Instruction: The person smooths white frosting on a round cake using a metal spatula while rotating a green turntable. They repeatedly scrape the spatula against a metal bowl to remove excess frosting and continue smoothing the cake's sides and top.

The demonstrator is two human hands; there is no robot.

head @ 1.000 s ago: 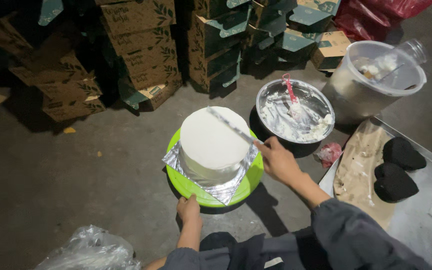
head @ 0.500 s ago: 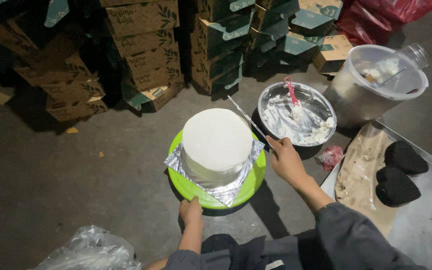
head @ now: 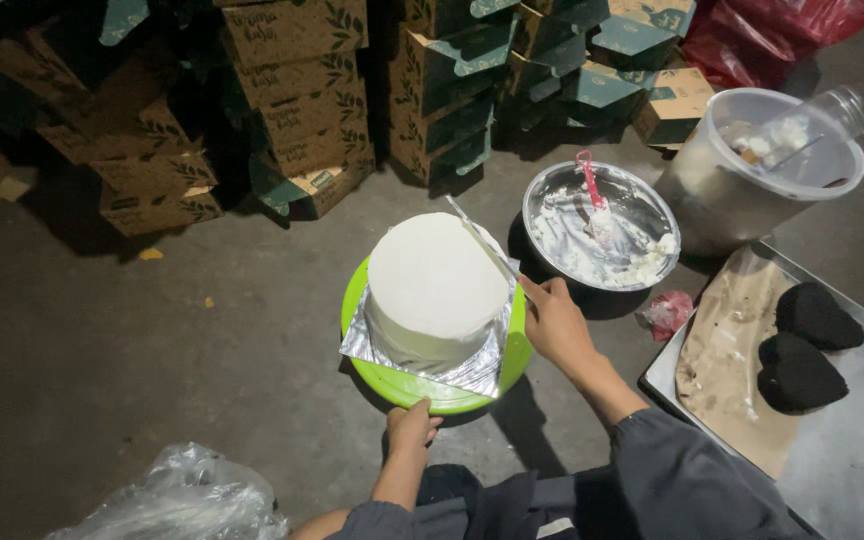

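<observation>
Two hands: right [head: 555,322] gripping thin metal spatula [head: 480,240] against smooth white cake [head: 437,285], left [head: 410,428] pinching green turntable [head: 427,392].

Bare left hand [head: 411,428] and right hand [head: 555,322]; dark grey-blue long sleeves ending at the forearms, cuffs loose and slightly creased.

One white frosted cake [head: 439,283] is sitting mid-frame on one silver board [head: 472,372] and one green turntable [head: 407,388]. One metal bowl [head: 599,226] is holding one red-handled spatula [head: 592,195]. Two dark heart-shaped cakes [head: 817,314] [head: 800,372] are lying at right on one tray [head: 857,460]. One clear tub [head: 752,165] is standing upper right.
</observation>
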